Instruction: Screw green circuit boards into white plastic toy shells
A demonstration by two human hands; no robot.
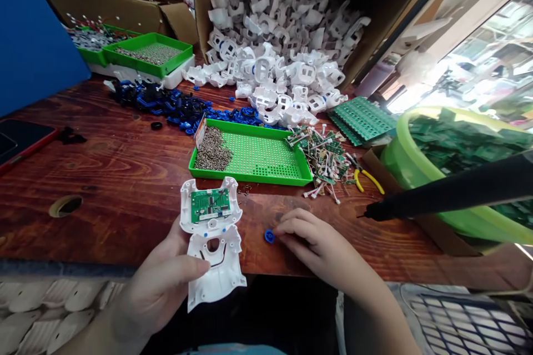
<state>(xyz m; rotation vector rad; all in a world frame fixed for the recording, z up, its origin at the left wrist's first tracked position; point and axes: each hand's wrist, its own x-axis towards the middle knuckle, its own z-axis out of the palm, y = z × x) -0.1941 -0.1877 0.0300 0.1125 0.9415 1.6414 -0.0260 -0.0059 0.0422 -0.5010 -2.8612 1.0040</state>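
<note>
My left hand [160, 280] grips a white plastic housing [216, 274], the thumb pressed on its lower part near a round hole and a curved slot. In the upper part of the housing lies a green circuit board [210, 204]. Small blue bits show where the upper and lower parts meet. To the right, my right hand [310, 241] rests low over the table's front, its fingers drawn together at a small round blue plastic part [269, 236]. The fingertips touch the edge of that part; their undersides are hidden.
A green tray [266, 150] of screws stands ahead, beside wired circuit boards [327, 158] and yellow-handled cutters [368, 177]. White shells [283, 66] spill from a carton behind blue parts [166, 102]. At right, a dark screwdriver [441, 188] juts in before a green tub [400, 150].
</note>
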